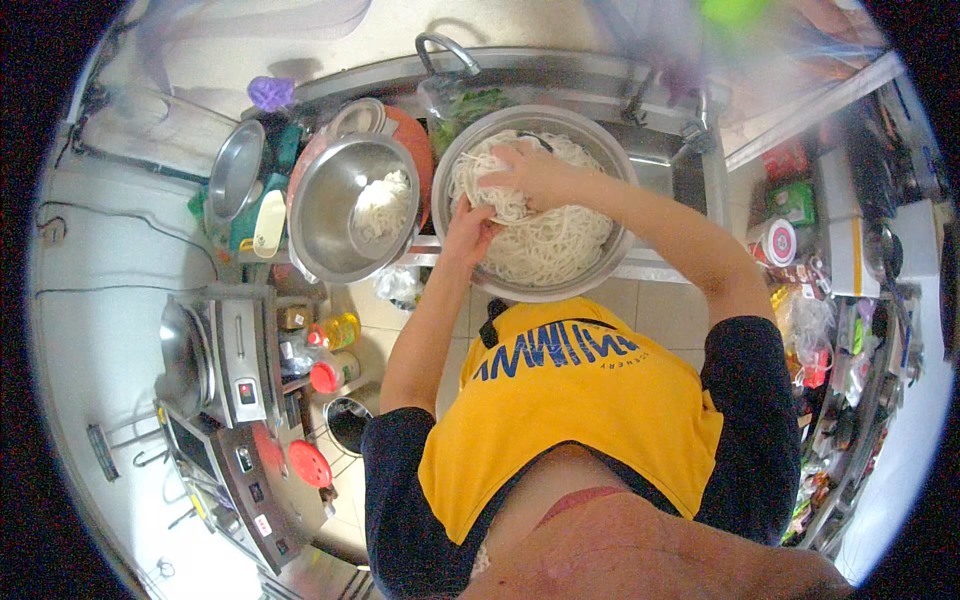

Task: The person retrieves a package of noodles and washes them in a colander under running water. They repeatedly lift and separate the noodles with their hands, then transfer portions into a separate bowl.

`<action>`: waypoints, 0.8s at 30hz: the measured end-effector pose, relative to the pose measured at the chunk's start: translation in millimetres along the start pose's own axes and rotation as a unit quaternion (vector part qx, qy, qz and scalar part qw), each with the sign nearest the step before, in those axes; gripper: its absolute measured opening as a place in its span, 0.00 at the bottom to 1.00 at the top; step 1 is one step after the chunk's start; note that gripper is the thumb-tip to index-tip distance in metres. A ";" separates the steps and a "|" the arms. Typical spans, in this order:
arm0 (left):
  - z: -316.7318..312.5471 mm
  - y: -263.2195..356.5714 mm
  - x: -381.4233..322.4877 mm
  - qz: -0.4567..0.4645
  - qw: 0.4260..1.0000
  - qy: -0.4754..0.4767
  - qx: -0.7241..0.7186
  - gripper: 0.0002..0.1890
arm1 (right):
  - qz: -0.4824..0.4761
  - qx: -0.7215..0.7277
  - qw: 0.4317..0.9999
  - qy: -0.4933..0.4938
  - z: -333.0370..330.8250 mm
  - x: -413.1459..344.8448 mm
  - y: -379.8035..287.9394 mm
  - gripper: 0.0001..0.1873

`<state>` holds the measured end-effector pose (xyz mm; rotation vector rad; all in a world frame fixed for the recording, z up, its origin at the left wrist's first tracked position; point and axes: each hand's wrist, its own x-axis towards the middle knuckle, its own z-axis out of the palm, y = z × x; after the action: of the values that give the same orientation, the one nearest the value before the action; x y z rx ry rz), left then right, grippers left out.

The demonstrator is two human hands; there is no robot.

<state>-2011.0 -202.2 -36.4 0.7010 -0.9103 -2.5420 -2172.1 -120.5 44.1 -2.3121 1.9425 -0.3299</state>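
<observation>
White noodles (547,251) fill a large round basin (628,176) in front of me at the sink counter. My left hand (471,231) holds the near side of a gathered bundle of these noodles at the basin's left. Over the top of the same bundle lies my right hand (536,178), fingers spread and partly sunk in the strands. A dark object (536,140), too small to make out, sits among the noodles behind it. To the left, a steel bowl (322,217) is tilted and holds a smaller clump of noodles (384,204).
Behind the basin are a curved faucet (448,52) and leafy greens (480,105). An orange-red tub (411,142) stands under the steel bowl. Further left are a metal pan (237,171) and a pale yellow-handled cutting board (270,223). A wok (184,356) sits at lower left.
</observation>
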 end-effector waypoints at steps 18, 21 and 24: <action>74.8 99.7 17.8 0.180 0.958 -0.013 0.221 0.34 | -0.016 0.185 0.983 0.016 -141.7 39.1 7.8 0.22; 117.2 105.8 31.9 0.087 0.986 -0.131 -0.053 0.43 | 0.027 0.213 0.975 0.053 -161.2 44.3 4.2 0.26; 107.3 90.4 34.3 0.053 0.975 -0.212 -0.031 0.44 | 0.052 0.258 0.964 0.037 -149.5 60.2 38.2 0.28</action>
<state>-2084.7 -232.0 84.2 0.0835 -0.9596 -2.6554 -2233.6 -177.5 186.9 -1.8800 1.7321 -0.8107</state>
